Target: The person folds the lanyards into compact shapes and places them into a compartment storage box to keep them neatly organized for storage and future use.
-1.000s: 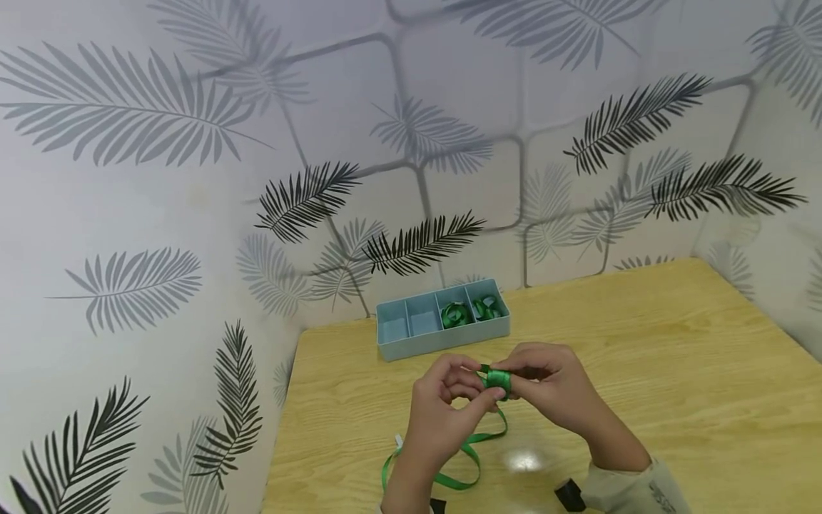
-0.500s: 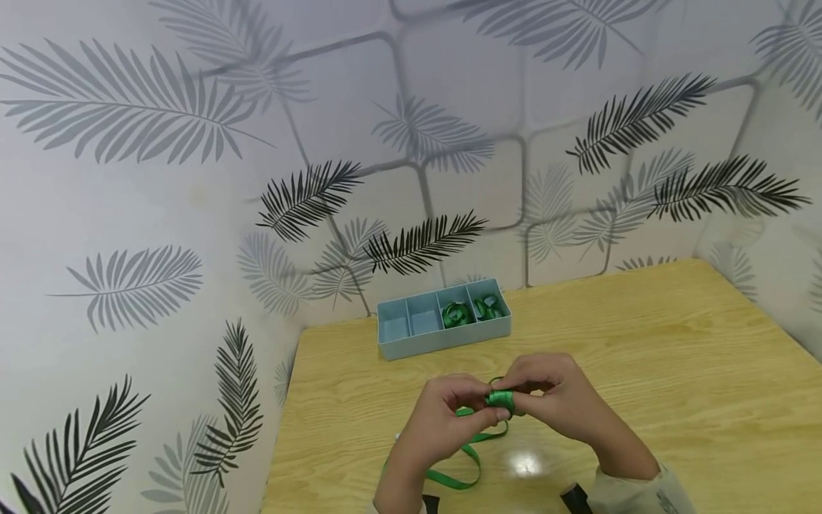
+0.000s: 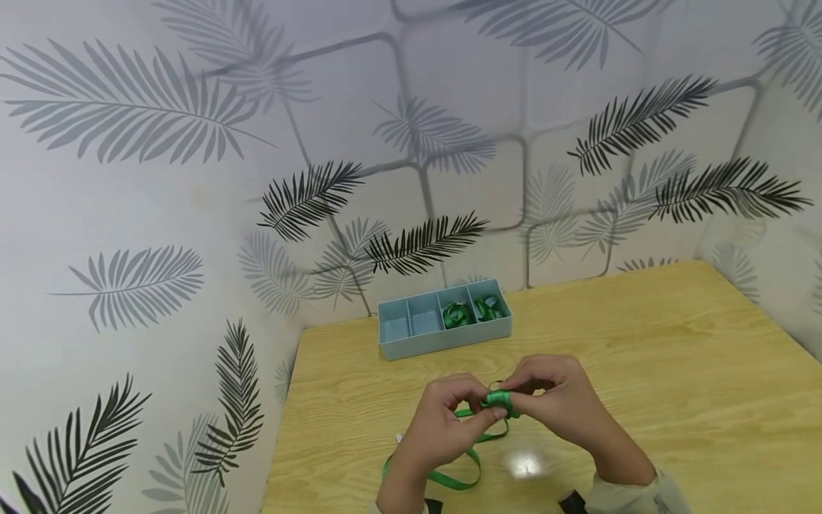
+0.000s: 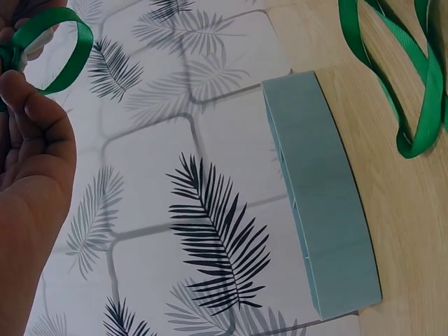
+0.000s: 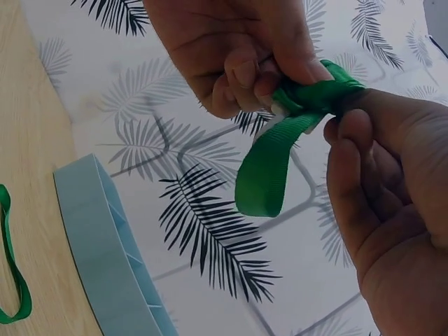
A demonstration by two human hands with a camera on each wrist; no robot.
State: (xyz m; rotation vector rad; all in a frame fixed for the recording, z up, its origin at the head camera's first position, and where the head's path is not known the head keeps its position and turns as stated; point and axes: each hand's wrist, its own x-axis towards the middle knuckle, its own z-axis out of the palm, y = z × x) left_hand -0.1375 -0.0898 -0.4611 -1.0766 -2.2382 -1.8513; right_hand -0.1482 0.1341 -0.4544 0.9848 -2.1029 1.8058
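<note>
Between both hands, in the head view, is a wound band of green ribbon (image 3: 499, 402). My left hand (image 3: 446, 421) pinches its left side, the thumb pressing on the front. My right hand (image 3: 559, 400) holds the right end; in the right wrist view the ribbon wraps close around the tip of the right thumb (image 5: 385, 115). A free loop of ribbon (image 5: 264, 171) hangs from the wound part there. In the left wrist view this loop (image 4: 73, 59) arches out beside the fingers. A loose length of ribbon (image 3: 459, 484) curls on the table under the left forearm.
A blue-grey box (image 3: 443, 344) with compartments stands at the table's back edge by the patterned wall (image 3: 462, 193). Its two right compartments hold coiled green ribbon (image 3: 457, 315) and more green pieces (image 3: 488, 308). The wooden table (image 3: 674, 343) extends to the right.
Both hands have come down slightly toward the person with the wound ribbon. The left fingers have closed in nearer to the right ones. A small ribbon loop now shows above the hands.
</note>
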